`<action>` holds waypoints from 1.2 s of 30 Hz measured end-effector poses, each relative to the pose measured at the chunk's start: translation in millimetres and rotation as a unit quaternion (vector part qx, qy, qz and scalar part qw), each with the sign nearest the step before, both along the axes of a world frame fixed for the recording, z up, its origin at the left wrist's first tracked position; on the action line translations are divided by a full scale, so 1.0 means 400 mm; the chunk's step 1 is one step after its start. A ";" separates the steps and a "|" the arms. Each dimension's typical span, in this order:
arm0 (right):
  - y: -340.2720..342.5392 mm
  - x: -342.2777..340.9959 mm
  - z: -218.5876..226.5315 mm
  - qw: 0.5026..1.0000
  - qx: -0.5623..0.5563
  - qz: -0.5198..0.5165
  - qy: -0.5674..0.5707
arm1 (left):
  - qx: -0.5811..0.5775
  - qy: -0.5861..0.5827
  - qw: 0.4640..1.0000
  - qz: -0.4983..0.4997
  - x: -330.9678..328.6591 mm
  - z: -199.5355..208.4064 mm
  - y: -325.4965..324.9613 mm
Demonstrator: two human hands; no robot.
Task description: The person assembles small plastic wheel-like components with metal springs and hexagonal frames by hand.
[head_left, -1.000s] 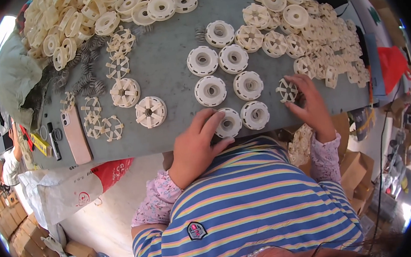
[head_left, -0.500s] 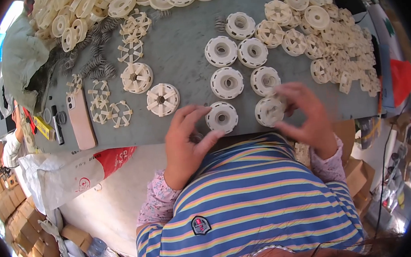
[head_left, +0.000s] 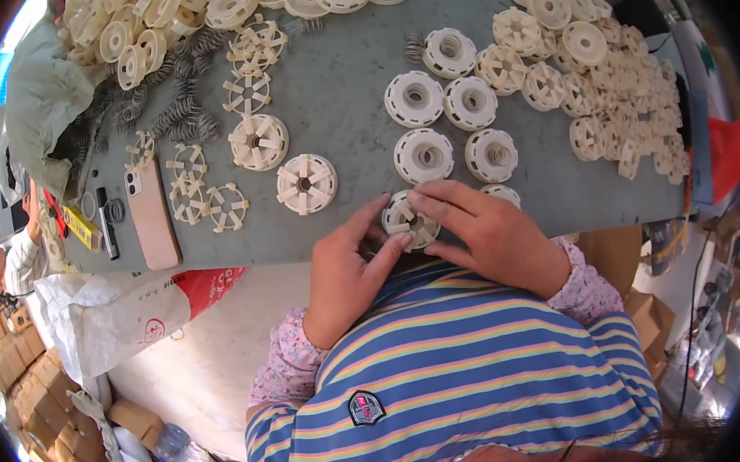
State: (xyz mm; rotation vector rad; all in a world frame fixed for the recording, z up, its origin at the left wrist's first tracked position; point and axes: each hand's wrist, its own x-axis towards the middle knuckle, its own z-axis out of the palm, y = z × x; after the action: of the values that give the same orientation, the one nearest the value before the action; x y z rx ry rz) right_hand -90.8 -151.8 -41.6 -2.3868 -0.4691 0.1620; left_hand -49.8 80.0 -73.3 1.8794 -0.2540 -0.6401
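At the table's near edge, a round white plastic housing (head_left: 397,205) sits between my hands, a cream spoked plastic disc (head_left: 404,225) lying over its opening. My left hand (head_left: 348,263) closes on its left side with thumb and fingertips. From the right, my right hand (head_left: 496,234) presses its fingers on the top and right rim of the same piece. Under the right fingers, another housing (head_left: 503,193) is mostly covered. Beyond stand several more housings, such as one (head_left: 424,155) with a coil spring inside. Left of my hands lies a housing topped by a spoked disc (head_left: 306,184).
Spoked discs (head_left: 630,106) are heaped at the right, and white rings (head_left: 125,42) at the far left. Coil springs (head_left: 182,107) lie in a tangle near a pink phone (head_left: 151,215) and a black marker (head_left: 107,224). Another person (head_left: 20,263) is at the left edge.
My right hand has moved left from the right-hand housing to the one by my left hand. A spoked disc now shows on that housing. The view has shifted slightly.
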 end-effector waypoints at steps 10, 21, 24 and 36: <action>0.010 -0.009 -0.030 1.000 -0.019 0.008 -0.002 | 0.064 -0.003 0.998 -0.016 0.014 0.021 -0.002; -0.007 -0.013 -0.049 0.994 -0.063 0.015 -0.090 | 0.101 -0.069 0.992 -0.035 0.010 0.008 -0.012; -0.037 0.016 -0.005 0.993 0.009 0.001 -0.117 | 0.120 -0.106 0.987 0.017 0.006 0.000 0.001; 0.016 0.522 -0.029 0.983 -0.059 0.046 -0.165 | 0.148 -0.385 0.903 0.120 0.072 -0.079 -0.005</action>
State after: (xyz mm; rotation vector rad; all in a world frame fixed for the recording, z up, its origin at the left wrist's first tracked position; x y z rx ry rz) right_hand 118.0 -145.3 -53.1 -2.5189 -0.7435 -0.1732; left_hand -20.9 78.1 -104.8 2.3438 -0.4375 0.2825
